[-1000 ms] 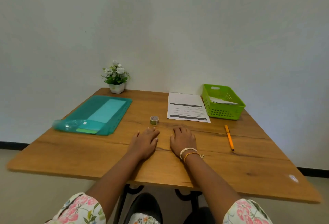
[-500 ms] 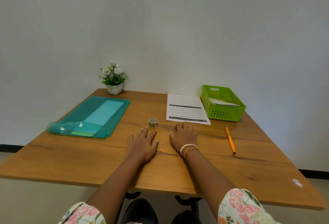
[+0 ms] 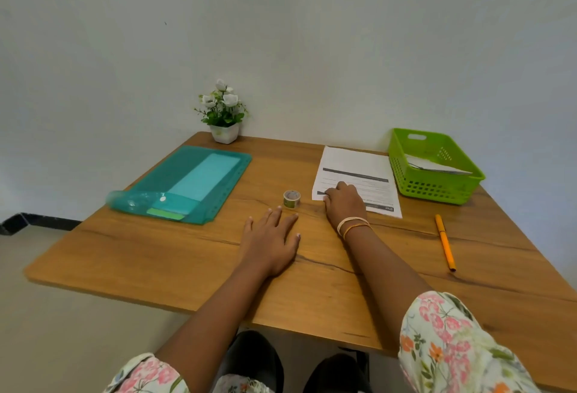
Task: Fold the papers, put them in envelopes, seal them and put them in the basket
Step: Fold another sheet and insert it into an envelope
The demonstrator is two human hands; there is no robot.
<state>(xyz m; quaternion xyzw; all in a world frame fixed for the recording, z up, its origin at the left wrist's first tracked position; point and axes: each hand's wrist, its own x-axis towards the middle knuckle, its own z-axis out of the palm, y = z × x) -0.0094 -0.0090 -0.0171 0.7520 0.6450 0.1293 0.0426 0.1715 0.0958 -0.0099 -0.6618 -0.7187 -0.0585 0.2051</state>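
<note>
Pale walls meet behind a wooden table (image 3: 187, 255), where a printed sheet of paper (image 3: 356, 171) lies flat near the far edge, just beside a green basket (image 3: 437, 193) that already holds a white envelope (image 3: 437, 166). Resting on the paper's near left corner is the right hand (image 3: 343, 202), fingers bent on the sheet, though whether it pinches the edge cannot be told. Flat on the wood lies the left hand (image 3: 271, 239), fingers spread and holding nothing, near a small tape roll (image 3: 292, 199), with a teal folder (image 3: 187, 183) at left, a potted plant (image 3: 223, 111) at the back and an orange pen (image 3: 445, 241) at right.
</note>
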